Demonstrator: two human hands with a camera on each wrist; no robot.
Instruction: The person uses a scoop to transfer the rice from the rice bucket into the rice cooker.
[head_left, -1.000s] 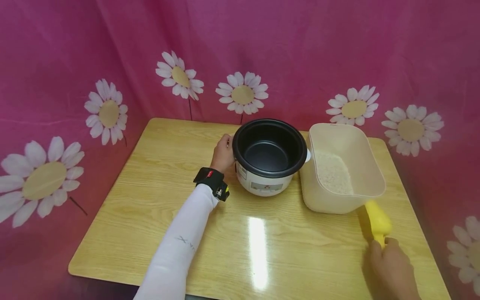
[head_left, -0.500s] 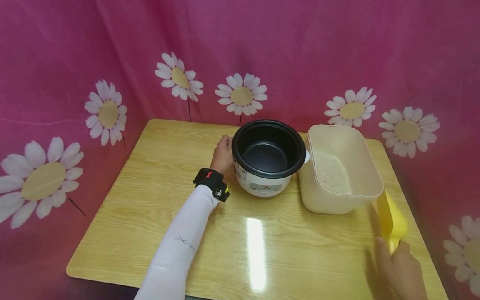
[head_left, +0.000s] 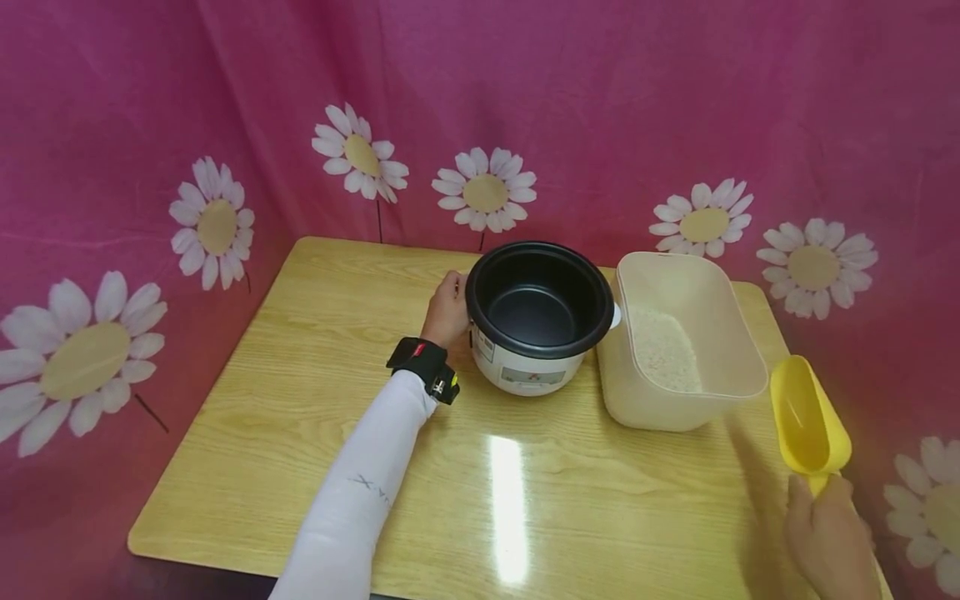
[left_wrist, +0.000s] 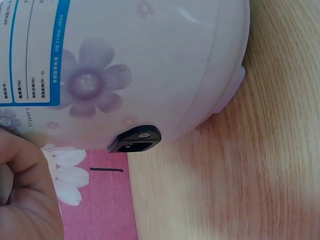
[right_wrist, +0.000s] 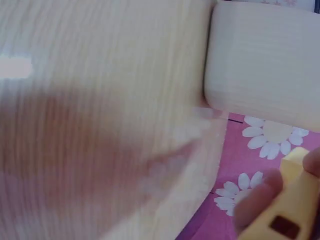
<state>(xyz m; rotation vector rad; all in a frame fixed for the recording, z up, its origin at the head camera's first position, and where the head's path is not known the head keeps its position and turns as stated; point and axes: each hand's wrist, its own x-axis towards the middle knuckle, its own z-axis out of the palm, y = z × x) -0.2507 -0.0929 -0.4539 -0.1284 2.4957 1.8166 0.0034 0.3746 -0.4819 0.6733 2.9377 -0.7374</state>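
A white rice cooker (head_left: pixel 528 373) with a black inner pot (head_left: pixel 534 315) stands lidless at the back of the table. My left hand (head_left: pixel 446 310) grips its left side; in the left wrist view the fingers (left_wrist: pixel 25 180) curl at the edge of the flower-printed body, near a black power socket (left_wrist: pixel 136 142). My right hand (head_left: pixel 828 533) holds a yellow scoop (head_left: pixel 808 421) by its handle (right_wrist: pixel 280 210), raised at the table's right edge, with its bowl facing up and no rice visible in it. To the cooker's right stands a cream bin (head_left: pixel 660 412) with rice (head_left: pixel 666 354) inside.
The wooden table (head_left: pixel 300 350) has rounded corners and a bright light reflection near its front. A pink curtain (head_left: pixel 570 108) printed with white daisies hangs behind it and along both sides.
My right hand has moved right with the scoop, away from the bin's front corner, and turned its bowl to face up. The left hand and the rice cooker have stayed put.
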